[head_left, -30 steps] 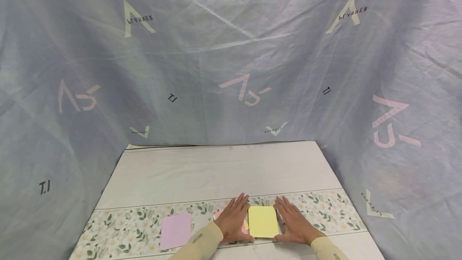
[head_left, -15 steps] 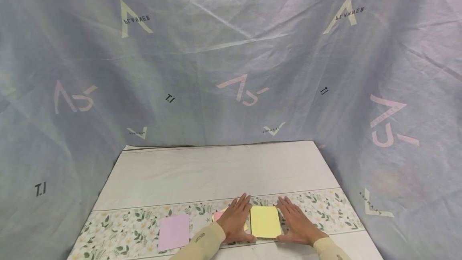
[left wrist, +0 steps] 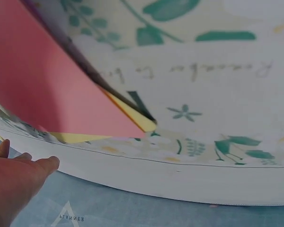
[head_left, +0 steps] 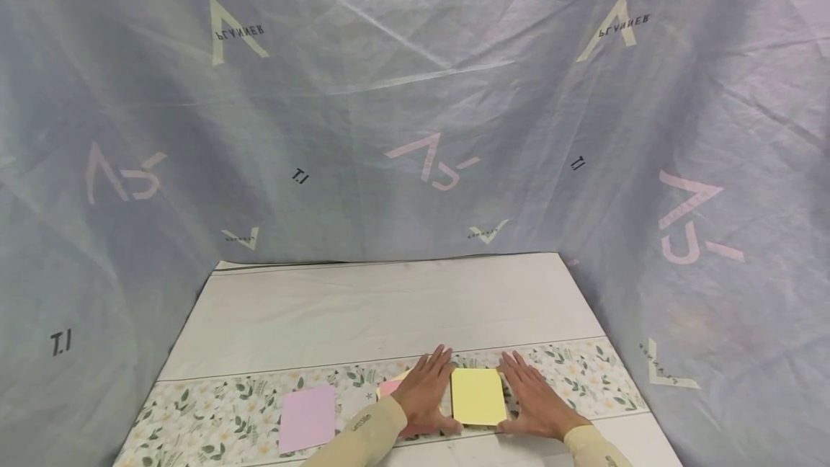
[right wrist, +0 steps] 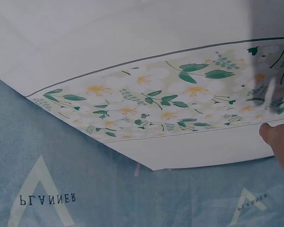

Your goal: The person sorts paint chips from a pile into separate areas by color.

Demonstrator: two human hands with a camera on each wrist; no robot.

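Observation:
A yellow sheet of paper or paper pad (head_left: 478, 396) lies between my two hands in the head view. My left hand (head_left: 424, 395) is at its left side, fingers extended and thumb at the near left corner. At the right side is my right hand (head_left: 537, 403), its fingers also extended and its thumb by the near right corner. Under or behind the left hand lies a pink sheet (left wrist: 42, 75), with yellow paper (left wrist: 80, 137) showing beneath its edge; the hand hides much of them. The right wrist view catches only a fingertip of the right hand.
Farther left, a lilac sheet (head_left: 308, 418) lies flat on the table's floral band (head_left: 214, 409). The white table surface (head_left: 382, 308) extends behind. Grey-blue fabric (head_left: 389, 107) hangs around the back and both sides.
Both hands and the yellow paper between them have shifted slightly right relative to the table. More of the pink sheet's left part shows. The head view has turned a little.

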